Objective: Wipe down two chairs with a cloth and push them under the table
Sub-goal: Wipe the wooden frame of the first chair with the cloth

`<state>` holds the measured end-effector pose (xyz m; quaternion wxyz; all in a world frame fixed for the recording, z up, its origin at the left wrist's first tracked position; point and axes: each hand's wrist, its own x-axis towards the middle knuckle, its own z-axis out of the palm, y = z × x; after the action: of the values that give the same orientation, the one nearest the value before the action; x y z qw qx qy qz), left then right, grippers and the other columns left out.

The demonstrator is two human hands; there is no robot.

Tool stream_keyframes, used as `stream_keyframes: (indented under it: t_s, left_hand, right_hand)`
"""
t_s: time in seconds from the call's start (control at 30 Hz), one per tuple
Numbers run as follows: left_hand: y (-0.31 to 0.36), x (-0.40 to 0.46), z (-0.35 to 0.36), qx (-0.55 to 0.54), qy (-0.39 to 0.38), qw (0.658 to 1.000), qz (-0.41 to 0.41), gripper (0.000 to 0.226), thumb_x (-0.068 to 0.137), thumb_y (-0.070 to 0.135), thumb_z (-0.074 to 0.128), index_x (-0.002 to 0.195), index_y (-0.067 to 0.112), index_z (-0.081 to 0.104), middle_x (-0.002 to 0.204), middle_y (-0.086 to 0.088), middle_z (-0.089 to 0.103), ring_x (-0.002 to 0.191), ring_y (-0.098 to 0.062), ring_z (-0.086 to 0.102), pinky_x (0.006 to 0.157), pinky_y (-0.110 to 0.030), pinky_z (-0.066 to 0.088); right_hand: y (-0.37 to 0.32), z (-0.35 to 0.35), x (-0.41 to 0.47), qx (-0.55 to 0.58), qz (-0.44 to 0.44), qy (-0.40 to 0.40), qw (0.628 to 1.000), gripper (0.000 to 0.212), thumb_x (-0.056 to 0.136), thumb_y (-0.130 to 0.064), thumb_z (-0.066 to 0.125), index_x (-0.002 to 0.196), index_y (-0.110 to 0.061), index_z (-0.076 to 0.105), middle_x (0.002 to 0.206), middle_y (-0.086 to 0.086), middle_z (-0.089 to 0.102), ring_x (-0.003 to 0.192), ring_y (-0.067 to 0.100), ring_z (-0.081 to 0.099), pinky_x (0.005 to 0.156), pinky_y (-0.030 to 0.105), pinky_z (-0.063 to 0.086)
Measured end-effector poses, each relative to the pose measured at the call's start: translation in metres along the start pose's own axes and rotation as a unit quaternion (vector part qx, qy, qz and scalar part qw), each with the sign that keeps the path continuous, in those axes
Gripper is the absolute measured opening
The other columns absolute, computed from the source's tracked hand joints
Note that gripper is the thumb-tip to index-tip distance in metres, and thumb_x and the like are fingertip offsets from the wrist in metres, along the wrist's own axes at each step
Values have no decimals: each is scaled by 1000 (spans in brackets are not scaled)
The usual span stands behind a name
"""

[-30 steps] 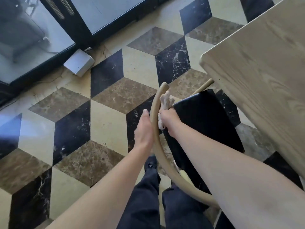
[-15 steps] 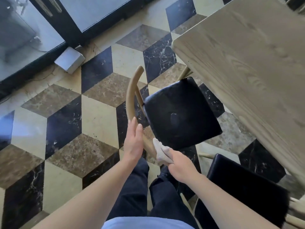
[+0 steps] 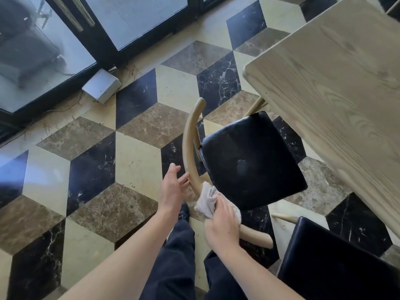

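A chair with a black seat [image 3: 251, 161] and a curved pale wooden backrest [image 3: 190, 135] stands before me, its front edge near the wooden table [image 3: 337, 83]. My right hand [image 3: 223, 226] presses a whitish cloth [image 3: 206, 199] against the lower stretch of the backrest rail. My left hand [image 3: 173, 187] is beside the rail's outer side, fingers spread and just touching it. A second chair's black seat [image 3: 333, 260] shows at the lower right.
Dark-framed glass doors [image 3: 104, 29] run along the top left, with a small grey box [image 3: 101, 85] on the floor before them. The floor is a cube-patterned marble. My dark-trousered legs [image 3: 177, 256] stand right behind the chair.
My right hand with the cloth has slid down the backrest rail from its upper part to its lower end. My left hand has loosened from the rail and opened.
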<state>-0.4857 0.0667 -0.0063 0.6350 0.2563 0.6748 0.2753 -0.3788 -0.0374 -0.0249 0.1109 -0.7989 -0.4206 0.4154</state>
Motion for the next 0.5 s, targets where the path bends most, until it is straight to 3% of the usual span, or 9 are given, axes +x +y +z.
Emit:
stream_keyframes:
  t_s: [0.07, 0.13, 0.23, 0.33, 0.43, 0.5]
  left_hand:
    - [2, 15, -12, 5, -20, 1000, -23, 56, 99, 63, 33, 134, 26, 56, 106, -1, 78, 96, -22, 74, 85, -46, 57]
    - [12, 32, -23, 3, -32, 999, -34, 56, 97, 66, 31, 129, 30, 59, 101, -3, 79, 92, -23, 75, 83, -45, 57]
    - [24, 83, -40, -64, -51, 993, -84, 55, 95, 69, 34, 127, 34, 62, 123, 1, 72, 110, -22, 69, 92, -52, 55]
    - [41, 93, -31, -103, -79, 987, -96, 56, 92, 72, 37, 133, 39, 58, 140, 9, 58, 123, -18, 59, 98, -53, 52]
    - [56, 102, -25, -103, -77, 988, -80, 59, 92, 73, 35, 135, 41, 56, 140, 10, 56, 118, -14, 58, 96, -47, 53]
    - [58, 115, -32, -103, -59, 990, -82, 59, 94, 71, 33, 135, 38, 58, 137, 8, 58, 115, -15, 60, 94, -46, 55]
  right_hand:
    - [-39, 9, 27, 37, -3, 14, 999, 67, 92, -20, 48, 155, -22, 25, 161, -6, 28, 149, 14, 21, 122, 43, 14]
    - [-77, 11, 62, 92, -19, 35, 995, 64, 95, -22, 48, 155, -17, 25, 160, 1, 32, 148, 17, 24, 120, 43, 20]
    - [-140, 20, 133, 140, -15, 78, 987, 62, 97, -20, 48, 154, -8, 25, 159, 10, 31, 148, 21, 24, 120, 42, 21]
    - [-169, 8, 190, 125, -5, 127, 984, 70, 98, -20, 51, 154, 3, 15, 162, 19, 17, 152, 27, 11, 123, 41, 10]
    - [-175, -17, 235, 20, -9, 154, 988, 80, 99, -29, 49, 155, 3, 2, 164, 23, 0, 153, 32, -3, 124, 43, 2]
    - [-171, -29, 261, -124, -58, 151, 979, 76, 95, -25, 47, 158, -9, 7, 166, 17, -3, 152, 31, -8, 124, 46, -1]
